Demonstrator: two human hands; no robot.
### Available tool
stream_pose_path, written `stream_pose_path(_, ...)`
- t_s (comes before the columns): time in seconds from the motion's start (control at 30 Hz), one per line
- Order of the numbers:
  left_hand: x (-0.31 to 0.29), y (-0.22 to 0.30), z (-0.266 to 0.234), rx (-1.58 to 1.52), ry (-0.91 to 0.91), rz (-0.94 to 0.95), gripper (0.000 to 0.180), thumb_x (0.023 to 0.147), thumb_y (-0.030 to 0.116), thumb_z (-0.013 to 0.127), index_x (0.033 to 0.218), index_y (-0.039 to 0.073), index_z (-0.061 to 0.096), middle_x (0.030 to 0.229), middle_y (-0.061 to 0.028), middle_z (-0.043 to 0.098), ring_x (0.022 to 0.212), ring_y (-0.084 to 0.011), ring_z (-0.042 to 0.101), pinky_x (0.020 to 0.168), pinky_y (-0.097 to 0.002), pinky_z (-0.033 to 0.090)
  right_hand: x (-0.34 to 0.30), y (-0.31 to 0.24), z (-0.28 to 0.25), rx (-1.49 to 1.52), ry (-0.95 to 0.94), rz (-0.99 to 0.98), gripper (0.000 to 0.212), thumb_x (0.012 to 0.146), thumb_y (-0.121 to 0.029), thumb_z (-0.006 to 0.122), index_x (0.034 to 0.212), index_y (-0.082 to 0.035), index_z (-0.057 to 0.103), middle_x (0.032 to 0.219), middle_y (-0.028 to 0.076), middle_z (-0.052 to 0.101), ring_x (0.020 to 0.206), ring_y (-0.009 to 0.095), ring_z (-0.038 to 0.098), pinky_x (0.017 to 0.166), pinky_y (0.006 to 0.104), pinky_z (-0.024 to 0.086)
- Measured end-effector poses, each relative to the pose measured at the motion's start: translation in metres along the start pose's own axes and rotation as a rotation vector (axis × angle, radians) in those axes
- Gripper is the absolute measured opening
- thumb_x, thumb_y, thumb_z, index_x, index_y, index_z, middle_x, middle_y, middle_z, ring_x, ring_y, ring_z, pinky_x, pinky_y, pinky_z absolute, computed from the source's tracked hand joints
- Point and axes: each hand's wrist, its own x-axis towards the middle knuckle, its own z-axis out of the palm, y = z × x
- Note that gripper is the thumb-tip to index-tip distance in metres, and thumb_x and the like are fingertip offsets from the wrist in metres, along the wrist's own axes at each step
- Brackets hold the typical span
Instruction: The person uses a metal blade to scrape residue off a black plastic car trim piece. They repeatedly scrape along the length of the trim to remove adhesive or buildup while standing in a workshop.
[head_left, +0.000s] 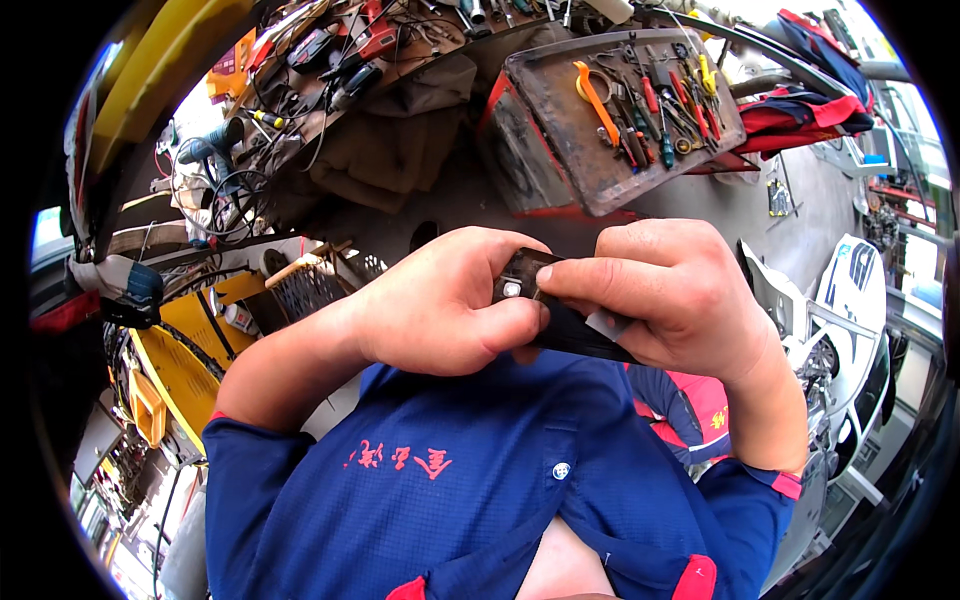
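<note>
My left hand (445, 305) is closed on one end of a black, elongated part (570, 335) in front of my chest. The end between my hands is dark and shiny, with a small whitish square piece (512, 289) on it. My right hand (670, 295) pinches the same part from the other side, its thumb pressing on the top near that square. A thin pale-grey flat piece (606, 323) shows under my right fingers; I cannot tell what it is. My palms and fingers hide much of the black part.
Ahead stands a tool cart (600, 165) with pliers, screwdrivers and an orange-handled tool (596, 102) on its top. A cluttered bench (420, 60) with power tools lies at the far left. A yellow cart (185, 360) is on my left, a white car part (850, 290) on the right.
</note>
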Motion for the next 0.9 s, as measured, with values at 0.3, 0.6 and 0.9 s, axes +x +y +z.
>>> stream_pose_path(0.3, -0.001, -0.002, 0.002, -0.04, 0.005, -0.009, 0.022, 0.089, 0.008, 0.059, 0.107, -0.003, 0.066, 0.077, -0.0051, 0.07, 0.07, -0.0115, 0.066, 0.065, -0.0305, 0.054, -0.007, -0.003, 0.004, -0.05, 0.062, -0.084, 0.038, 0.071, -0.008, 0.081, 0.108, -0.008, 0.076, 0.07, 0.004, 0.057, 0.058, 0.026, 0.059, 0.052, 0.0388, 0.045)
stream_pose_path(0.6, -0.008, 0.001, 0.003, -0.111, 0.085, 0.015, 0.026, 0.091, 0.006, 0.061, 0.113, -0.005, 0.066, 0.083, -0.0034, 0.069, 0.072, -0.01, 0.065, 0.066, -0.0287, 0.054, -0.017, -0.012, 0.002, -0.192, -0.039, -0.051, 0.025, 0.075, -0.013, 0.073, 0.099, -0.009, 0.071, 0.075, 0.002, 0.055, 0.063, 0.021, 0.062, 0.055, 0.0355, 0.051)
stream_pose_path(0.9, -0.011, 0.006, -0.004, -0.128, 0.003, -0.016, 0.025, 0.093, 0.007, 0.061, 0.115, -0.004, 0.066, 0.087, -0.0026, 0.07, 0.076, -0.0094, 0.066, 0.07, -0.027, 0.055, -0.015, -0.022, -0.005, 0.118, 0.119, 0.139, 0.016, 0.08, -0.007, 0.078, 0.091, -0.006, 0.067, 0.077, 0.009, 0.061, 0.067, 0.031, 0.064, 0.058, 0.0402, 0.05)
